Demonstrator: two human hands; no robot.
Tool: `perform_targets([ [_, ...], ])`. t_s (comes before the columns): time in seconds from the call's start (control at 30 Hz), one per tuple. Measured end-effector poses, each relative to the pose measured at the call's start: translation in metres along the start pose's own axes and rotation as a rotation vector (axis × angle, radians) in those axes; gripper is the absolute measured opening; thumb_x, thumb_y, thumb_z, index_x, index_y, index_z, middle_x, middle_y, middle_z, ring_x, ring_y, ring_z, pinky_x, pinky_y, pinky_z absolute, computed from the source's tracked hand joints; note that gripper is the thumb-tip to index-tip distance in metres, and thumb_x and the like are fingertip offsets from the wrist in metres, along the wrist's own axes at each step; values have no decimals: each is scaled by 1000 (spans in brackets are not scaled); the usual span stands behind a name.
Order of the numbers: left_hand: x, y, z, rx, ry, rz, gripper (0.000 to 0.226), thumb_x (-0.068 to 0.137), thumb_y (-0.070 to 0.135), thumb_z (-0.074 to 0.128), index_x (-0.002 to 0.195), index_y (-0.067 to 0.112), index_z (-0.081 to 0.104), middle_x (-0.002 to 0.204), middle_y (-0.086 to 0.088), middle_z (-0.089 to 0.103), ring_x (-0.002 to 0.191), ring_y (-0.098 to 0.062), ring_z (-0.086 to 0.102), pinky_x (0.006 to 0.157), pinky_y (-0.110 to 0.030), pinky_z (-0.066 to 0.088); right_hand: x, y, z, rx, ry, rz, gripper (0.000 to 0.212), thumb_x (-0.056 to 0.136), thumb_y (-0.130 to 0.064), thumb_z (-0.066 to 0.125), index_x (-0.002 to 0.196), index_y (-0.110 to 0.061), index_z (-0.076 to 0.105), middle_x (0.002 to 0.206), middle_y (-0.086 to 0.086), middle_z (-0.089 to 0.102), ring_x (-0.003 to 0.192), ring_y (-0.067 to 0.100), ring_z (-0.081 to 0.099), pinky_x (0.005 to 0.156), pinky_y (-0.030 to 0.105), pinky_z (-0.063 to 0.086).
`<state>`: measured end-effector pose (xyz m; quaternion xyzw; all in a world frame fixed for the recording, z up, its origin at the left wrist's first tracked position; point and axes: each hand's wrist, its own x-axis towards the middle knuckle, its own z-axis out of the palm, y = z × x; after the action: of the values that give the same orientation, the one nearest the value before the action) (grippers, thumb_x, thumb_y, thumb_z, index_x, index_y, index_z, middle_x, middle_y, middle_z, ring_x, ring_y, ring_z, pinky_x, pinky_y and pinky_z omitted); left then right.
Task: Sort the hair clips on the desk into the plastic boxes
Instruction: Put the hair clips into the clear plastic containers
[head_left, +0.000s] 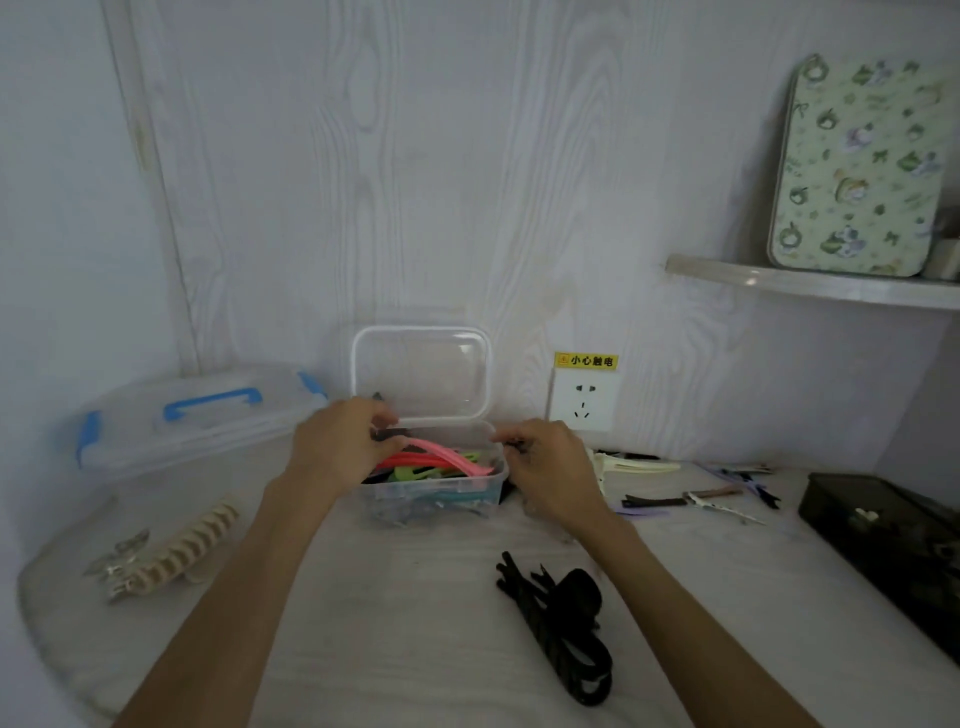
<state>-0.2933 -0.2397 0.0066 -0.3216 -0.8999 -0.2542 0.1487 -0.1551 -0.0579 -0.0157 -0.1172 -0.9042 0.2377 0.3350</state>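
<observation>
Both hands' grip flanking clear box rim.

Pale woodgrain wall, socket, shelf.

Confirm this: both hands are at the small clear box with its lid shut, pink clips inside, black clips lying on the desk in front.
Not quite. In the head view the small clear box has its lid standing open. The rest holds: left hand, right hand, pink clips, black clips.
</observation>
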Motion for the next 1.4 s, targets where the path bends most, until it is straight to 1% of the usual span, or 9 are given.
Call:
perform_targets([
  [0.2,0,90,21,-188,-89,158,21,84,23,63,104,27,68,107,9,70,96,-13,65,92,-32,48,-24,65,-54,-31,85,167,27,85,-4,55,98,-22,70,103,-3,69,99,16,58,86,28,45],
  [0.3,-9,139,57,-341,-409,350,32,85,15,63,116,21,64,115,1,66,104,-14,63,85,-22,46,-44,109,-72,-240,146,419,30,86,-3,50,110,-15,64,116,7,65,108,23,56,90,31,43],
  [0.43,-16,168,93,-210,-662,425,43,91,10,52,133,17,51,142,-6,47,130,-21,44,107,-30,36,-61,147,-86,-430,25,671,48,96,-20,37,143,-12,31,153,11,27,141,26,22,115,42,18],
  [0.5,-16,169,97,-192,-704,470,46,90,-1,44,134,13,51,146,-7,43,135,-22,38,112,-31,30,-62,158,-91,-440,-103,613,50,98,-19,31,147,-14,22,157,7,15,145,24,12,118,41,10],
  [0.77,-3,157,90,-101,-922,534,64,87,-5,46,144,20,34,154,-2,25,142,-15,21,112,-20,16,-64,180,-106,-456,-331,331,43,98,-11,36,141,-12,39,147,5,37,137,22,25,114,28,18],
  [0.87,-3,160,98,-54,-861,513,73,83,23,65,146,28,29,149,2,30,140,-16,17,110,-24,21,-66,178,-105,-483,-205,289,35,95,-11,44,128,-13,56,124,8,57,120,24,45,100,29,37],
  [1.1,-11,181,131,214,-533,609,62,89,57,42,144,30,29,140,-3,39,130,-27,28,107,-39,24,-64,171,-107,-299,-81,433,20,86,-24,61,104,-19,70,107,1,69,91,11,57,76,21,39],
  [1.23,-14,181,140,238,-424,618,69,91,59,33,149,27,15,136,-7,34,126,-25,30,105,-38,28,-65,167,-100,-239,-101,367,16,89,-21,58,104,-21,64,107,0,64,89,8,52,77,20,38],
  [1.4,-16,179,144,212,-328,600,53,89,60,38,129,25,48,131,-3,37,125,-24,30,100,-35,28,-64,155,-89,-295,-170,273,27,95,-18,47,120,-19,56,116,4,56,108,17,52,92,29,43],
])
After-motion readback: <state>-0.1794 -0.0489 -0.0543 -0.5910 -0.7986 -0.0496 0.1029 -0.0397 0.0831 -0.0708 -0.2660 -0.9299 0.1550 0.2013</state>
